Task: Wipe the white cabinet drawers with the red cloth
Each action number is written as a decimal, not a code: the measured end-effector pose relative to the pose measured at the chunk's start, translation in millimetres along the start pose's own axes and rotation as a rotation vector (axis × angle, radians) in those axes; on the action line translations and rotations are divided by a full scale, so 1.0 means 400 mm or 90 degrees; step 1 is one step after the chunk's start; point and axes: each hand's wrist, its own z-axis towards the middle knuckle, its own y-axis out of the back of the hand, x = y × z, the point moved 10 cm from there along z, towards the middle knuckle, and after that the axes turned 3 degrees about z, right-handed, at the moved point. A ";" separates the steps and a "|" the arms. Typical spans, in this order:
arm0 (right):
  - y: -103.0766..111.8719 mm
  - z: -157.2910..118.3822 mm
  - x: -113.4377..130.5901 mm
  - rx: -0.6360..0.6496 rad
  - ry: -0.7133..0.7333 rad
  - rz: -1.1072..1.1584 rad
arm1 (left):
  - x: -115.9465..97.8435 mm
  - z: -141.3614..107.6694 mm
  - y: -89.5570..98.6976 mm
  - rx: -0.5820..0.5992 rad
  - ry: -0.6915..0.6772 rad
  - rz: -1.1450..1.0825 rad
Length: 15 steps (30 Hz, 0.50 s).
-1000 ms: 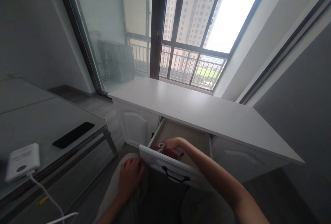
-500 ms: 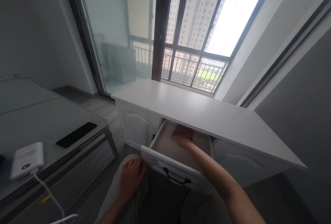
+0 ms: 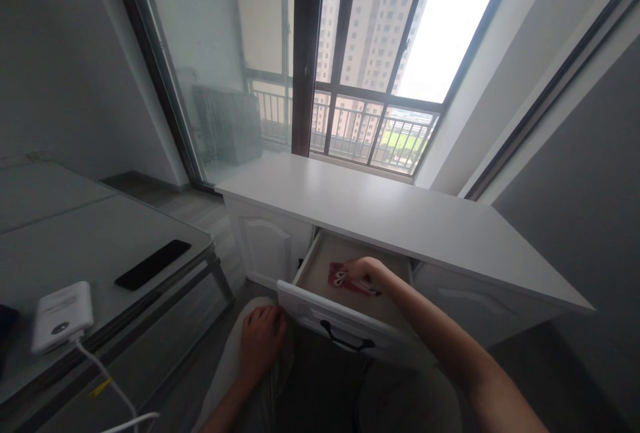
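My right hand [image 3: 367, 268] reaches into the pulled-out drawer [image 3: 320, 261] of a white cabinet. Its fingers are closed on a flat red packet [image 3: 334, 275] with a white looped shape on its face. I cannot make out what the packet is, and the hand covers part of it. The drawer's white front carries a black handle [image 3: 347, 338]. My left hand [image 3: 263, 343] lies over my knee, palm down with its fingers stretched out, holding nothing.
The white cabinet top [image 3: 350, 193] overhangs the drawer. To the left, a low table [image 3: 165, 220] bears a black phone [image 3: 153, 264] and a white power bank [image 3: 64, 315] with a white cable [image 3: 113, 380]. Behind the cabinet is a large window [image 3: 370, 53].
My right hand has moved the red packet from the back of the drawer toward its front, and the white looped shape now shows. My left hand stays on the knee.
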 end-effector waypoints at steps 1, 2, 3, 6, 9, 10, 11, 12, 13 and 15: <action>-0.037 -0.011 0.021 0.055 0.021 -0.002 | -0.001 0.000 0.002 -0.003 0.000 -0.001; -0.071 -0.022 0.043 0.096 0.042 -0.002 | -0.001 0.000 0.003 -0.004 0.000 -0.001; -0.097 -0.033 0.061 0.117 0.061 0.002 | -0.002 0.000 0.004 -0.005 -0.001 -0.002; -0.132 -0.054 0.087 0.097 0.069 0.010 | -0.005 0.001 0.005 -0.004 -0.005 0.001; -0.138 -0.070 0.086 0.076 0.078 -0.009 | -0.005 0.002 0.004 -0.008 -0.011 0.002; -0.138 -0.075 0.084 0.073 0.092 -0.020 | -0.004 0.001 0.004 -0.011 -0.013 0.002; -0.136 -0.079 0.080 0.067 0.105 -0.033 | -0.003 0.001 0.004 -0.016 -0.013 0.002; -0.133 -0.081 0.071 0.060 0.111 -0.046 | -0.002 0.001 0.004 -0.020 -0.013 0.002; -0.127 -0.082 0.057 0.047 0.106 -0.056 | -0.001 0.000 0.005 -0.025 -0.013 0.002; -0.098 -0.080 0.013 -0.004 0.055 -0.050 | -0.001 0.000 0.007 -0.029 -0.014 0.000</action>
